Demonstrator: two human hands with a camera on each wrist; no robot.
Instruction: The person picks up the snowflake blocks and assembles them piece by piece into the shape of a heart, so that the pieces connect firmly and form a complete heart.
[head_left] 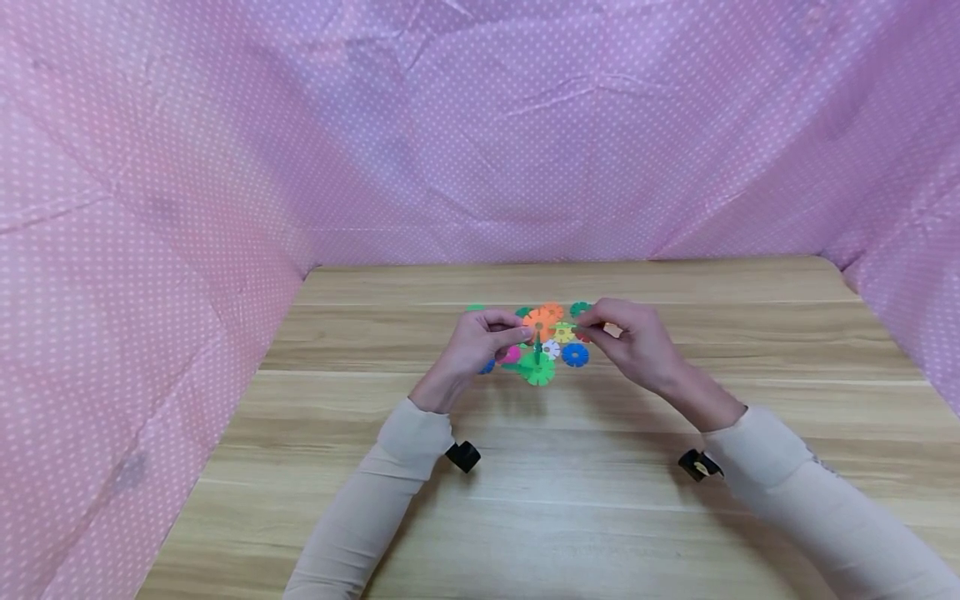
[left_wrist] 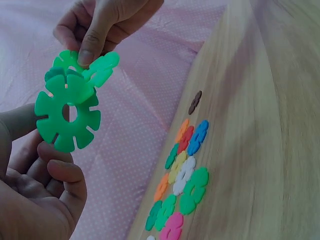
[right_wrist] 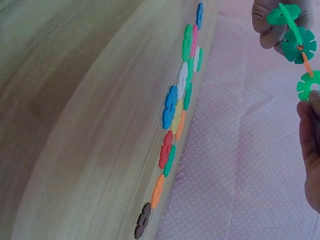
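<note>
The left hand (head_left: 487, 337) pinches the side of an orange disc (head_left: 542, 315), one of some joined discs held up over the table (head_left: 577, 517). The right hand (head_left: 630, 342) pinches a green disc (right_wrist: 302, 89) that meets the orange one. It is hard to tell if they are slotted together. The left wrist view hides the orange disc behind green ones, and the right wrist view cuts off part of the right hand. Flat loose discs (head_left: 575, 355) lie below, some partly covered by the hands. The brown disc (left_wrist: 195, 102) is near the table's far edge, where pink cloth (head_left: 525, 167) hangs. Wide wood stretches left, right and between the sleeves.
</note>
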